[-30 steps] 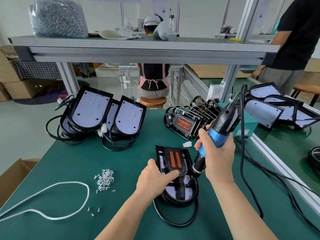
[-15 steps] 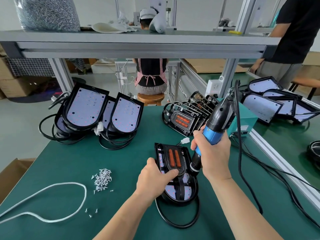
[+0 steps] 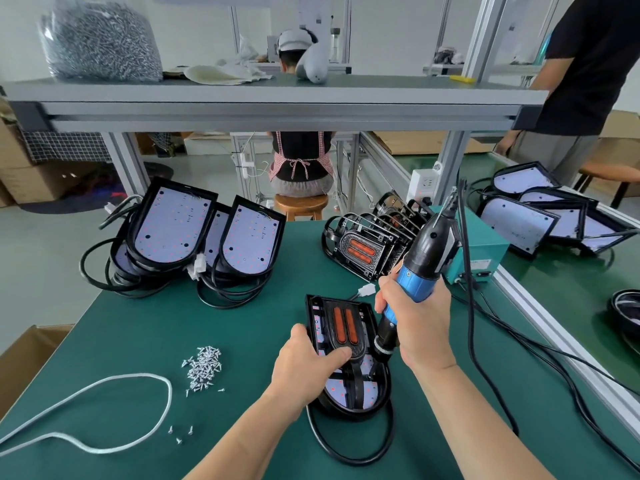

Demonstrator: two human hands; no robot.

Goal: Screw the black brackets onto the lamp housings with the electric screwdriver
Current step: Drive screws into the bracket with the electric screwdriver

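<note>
Your left hand (image 3: pixel 304 365) grips the lamp housing (image 3: pixel 346 393) lying on the green surface (image 3: pixel 138 341), fingers over its black bracket (image 3: pixel 344 327). Your right hand (image 3: pixel 415 323) wraps the tilted electric screwdriver (image 3: pixel 427 254), whose tip seems to meet the housing's right edge.

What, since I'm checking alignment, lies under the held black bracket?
The lamp housing, its white LED board showing around the black bracket. The left hand and electric screwdriver hide parts.
</note>
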